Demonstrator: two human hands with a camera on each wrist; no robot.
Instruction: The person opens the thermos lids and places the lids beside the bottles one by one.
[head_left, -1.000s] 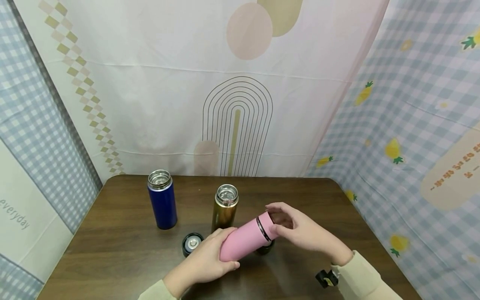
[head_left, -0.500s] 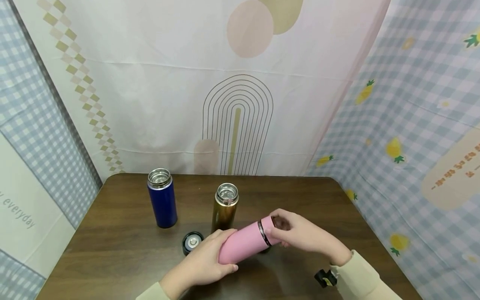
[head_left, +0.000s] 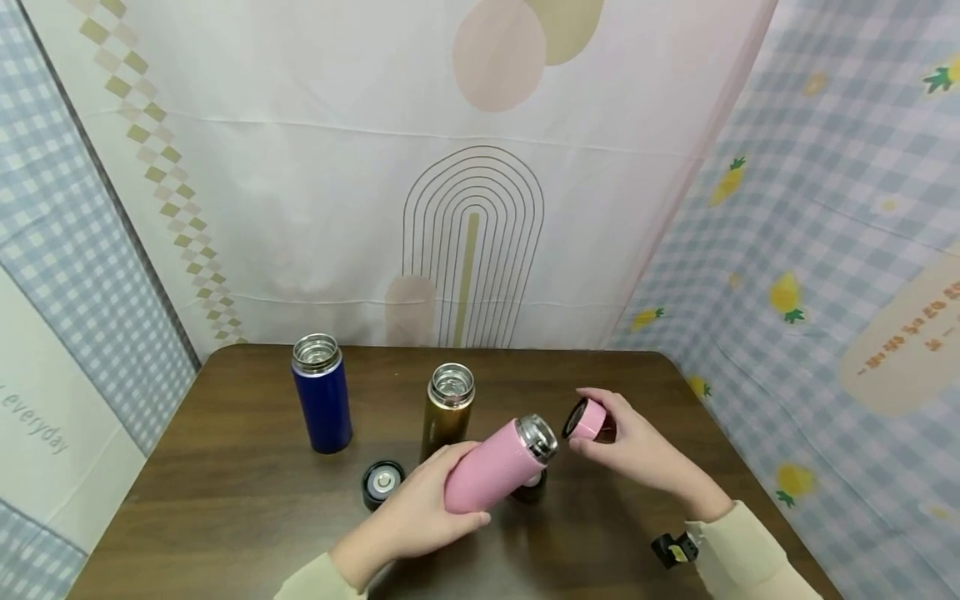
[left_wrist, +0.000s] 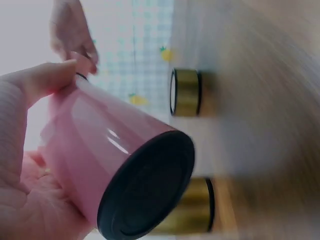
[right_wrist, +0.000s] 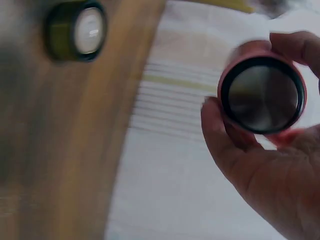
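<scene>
Dark brown wooden table (head_left: 225,500), with a blue flask (head_left: 321,393) and a gold flask (head_left: 448,408) standing upright (both uncapped); a black lid (head_left: 383,482) just before them, another lid (head_left: 529,489) half hidden.

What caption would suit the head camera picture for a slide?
Left hand holds a tilted, open pink flask while right hand holds its pink lid apart, above a brown table.

Pink flask (head_left: 495,465) is tilting above the table, steel mouth uncovered and pointing up and right, black base showing. Its pink lid (head_left: 587,419), black-lined inside, is sitting detached just beside the mouth.
</scene>
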